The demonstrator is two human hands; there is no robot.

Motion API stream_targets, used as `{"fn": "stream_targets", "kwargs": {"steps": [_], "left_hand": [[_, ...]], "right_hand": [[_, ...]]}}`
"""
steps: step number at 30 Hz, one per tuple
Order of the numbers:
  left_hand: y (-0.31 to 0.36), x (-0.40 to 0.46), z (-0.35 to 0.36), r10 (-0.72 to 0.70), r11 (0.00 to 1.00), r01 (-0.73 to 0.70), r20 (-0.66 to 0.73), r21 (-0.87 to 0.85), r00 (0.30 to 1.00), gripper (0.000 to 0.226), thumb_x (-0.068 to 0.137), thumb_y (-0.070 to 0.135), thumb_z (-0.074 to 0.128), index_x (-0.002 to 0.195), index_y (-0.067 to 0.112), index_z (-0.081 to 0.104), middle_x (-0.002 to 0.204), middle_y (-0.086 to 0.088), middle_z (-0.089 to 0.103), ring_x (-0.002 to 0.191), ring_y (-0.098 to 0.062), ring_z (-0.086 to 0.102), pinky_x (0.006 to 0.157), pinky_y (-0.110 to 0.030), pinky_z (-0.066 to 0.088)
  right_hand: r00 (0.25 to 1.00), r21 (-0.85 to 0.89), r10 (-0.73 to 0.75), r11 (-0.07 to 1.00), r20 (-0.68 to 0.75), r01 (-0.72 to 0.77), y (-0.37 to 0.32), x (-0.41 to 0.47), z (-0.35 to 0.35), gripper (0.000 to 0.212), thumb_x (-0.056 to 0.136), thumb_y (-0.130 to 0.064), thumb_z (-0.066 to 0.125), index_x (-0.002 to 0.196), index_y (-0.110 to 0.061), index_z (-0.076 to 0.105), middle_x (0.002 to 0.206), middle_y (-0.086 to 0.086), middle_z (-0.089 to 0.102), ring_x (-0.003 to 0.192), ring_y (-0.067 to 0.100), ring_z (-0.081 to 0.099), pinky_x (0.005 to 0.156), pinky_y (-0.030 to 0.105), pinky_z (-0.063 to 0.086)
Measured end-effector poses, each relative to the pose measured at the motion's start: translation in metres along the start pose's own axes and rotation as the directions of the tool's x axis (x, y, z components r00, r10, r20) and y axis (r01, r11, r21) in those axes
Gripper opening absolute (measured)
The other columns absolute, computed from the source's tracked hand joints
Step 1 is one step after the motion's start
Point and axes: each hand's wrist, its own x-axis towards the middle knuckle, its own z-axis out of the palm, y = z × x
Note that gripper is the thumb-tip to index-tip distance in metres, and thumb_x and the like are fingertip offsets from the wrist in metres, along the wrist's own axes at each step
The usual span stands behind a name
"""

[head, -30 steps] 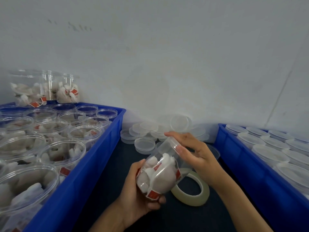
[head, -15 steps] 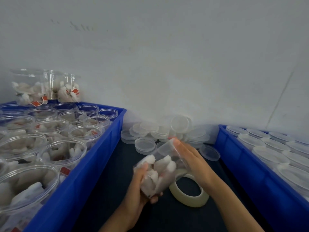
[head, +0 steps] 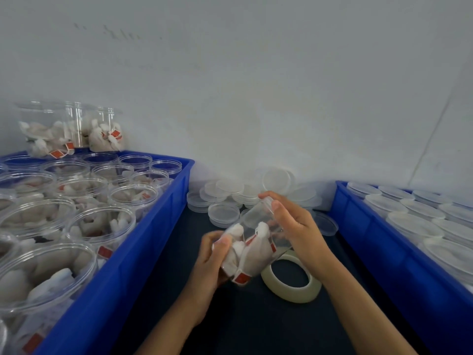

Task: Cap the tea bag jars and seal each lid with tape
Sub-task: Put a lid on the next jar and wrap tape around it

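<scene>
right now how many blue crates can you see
2. One blue crate on the left holds open jars of tea bags; the other blue crate on the right holds lidded jars. Both run past the frame edges, so more could be out of view.

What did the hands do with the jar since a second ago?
Both hands turned the jar between them: the red tags now face up and toward the camera. The left hand stays around its base and the right hand stays on the lid end. The tape roll, the loose lids and both blue bins stayed put.
</scene>
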Motion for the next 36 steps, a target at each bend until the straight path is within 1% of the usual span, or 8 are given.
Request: {"fn": "stream_targets", "kwargs": {"steps": [4,7,13,23,29,31,34,36], "left_hand": [[-0.007,0.005,-0.007,0.31,0.762,-0.258,0.016,0.594,0.951,0.095,0.045,0.065,0.081,0.129,0.044,0.04,0.13,0.027,0.046,0.116,0.009,0.047,0.092,-0.022,0.044],[-0.016,0.004,0.0,0.32,0.617,-0.282,0.092,0.734,0.943,0.111,0.044,0.064,0.084,0.139,0.043,0.03,0.127,0.033,0.041,0.12,0.008,0.039,0.097,-0.022,0.041],[-0.029,0.008,-0.002,0.293,0.809,-0.207,-0.071,0.551,0.953,0.094,0.054,0.033,0.093,0.118,0.054,0.029,0.119,0.022,0.05,0.103,0.01,0.054,0.078,-0.012,0.048],[-0.035,0.017,-0.01,0.324,0.828,-0.185,-0.183,0.529,0.928,0.086,0.058,0.027,0.092,0.121,0.028,0.035,0.11,0.022,0.049,0.099,0.007,0.051,0.073,-0.012,0.043],[-0.028,0.009,-0.003,0.292,0.874,-0.18,-0.192,0.451,0.937,0.078,0.069,0.042,0.075,0.132,0.023,0.032,0.129,0.007,0.046,0.12,-0.014,0.052,0.093,-0.028,0.049],[-0.019,0.002,0.003,0.475,0.777,-0.246,-0.283,0.579,0.833,0.09,0.073,0.052,0.07,0.141,0.009,0.031,0.142,-0.009,0.038,0.131,-0.022,0.042,0.107,-0.038,0.04],[-0.007,-0.006,0.01,0.855,0.35,-0.403,-0.113,0.846,0.506,0.052,0.086,0.039,0.064,0.124,0.007,0.047,0.122,-0.014,0.05,0.11,-0.016,0.046,0.09,-0.027,0.04],[-0.006,-0.011,0.019,0.858,0.198,-0.527,0.115,0.826,0.501,0.027,0.089,0.03,0.057,0.112,0.018,0.052,0.107,0.004,0.052,0.091,-0.004,0.048,0.075,-0.02,0.045]], "right_hand": [[0.997,-0.345,0.035,0.937,-0.072,-0.058,0.003,-0.002,0.004,0.033,0.089,-0.049,0.055,0.121,-0.042,0.06,0.113,-0.016,0.062,0.107,0.0,0.055,0.097,0.032,0.047],[0.997,-0.442,0.039,0.895,-0.06,-0.062,0.002,-0.002,0.013,0.038,0.088,-0.05,0.056,0.125,-0.041,0.057,0.124,-0.011,0.058,0.113,0.001,0.051,0.093,0.02,0.041],[0.985,-0.094,0.139,0.987,0.099,-0.129,0.001,-0.009,0.006,0.046,0.09,-0.05,0.049,0.135,-0.041,0.048,0.132,-0.018,0.049,0.119,-0.008,0.046,0.096,0.013,0.04],[0.91,-0.708,0.362,0.696,0.201,-0.12,0.052,-0.069,-0.043,0.056,0.082,-0.046,0.068,0.132,-0.043,0.043,0.122,-0.031,0.044,0.112,-0.009,0.047,0.098,0.017,0.041],[0.96,-0.806,0.256,0.589,0.117,-0.059,0.058,-0.076,-0.041,0.009,0.089,-0.04,0.061,0.092,-0.037,0.053,0.095,-0.018,0.054,0.087,-0.001,0.053,0.081,0.024,0.049],[0.975,-0.738,0.205,0.67,0.087,-0.075,0.056,-0.078,-0.04,0.006,0.093,-0.034,0.056,0.091,-0.036,0.051,0.088,-0.013,0.059,0.08,0.003,0.056,0.073,0.025,0.05],[0.977,-0.516,0.201,0.845,0.066,-0.139,0.05,-0.082,-0.039,0.008,0.098,-0.022,0.048,0.094,-0.028,0.048,0.083,-0.005,0.063,0.073,0.012,0.059,0.068,0.031,0.051],[0.977,-0.408,0.2,0.9,0.07,-0.155,0.047,-0.085,-0.038,0.008,0.099,-0.017,0.045,0.096,-0.024,0.048,0.082,-0.003,0.062,0.072,0.015,0.057,0.069,0.029,0.049]]}}
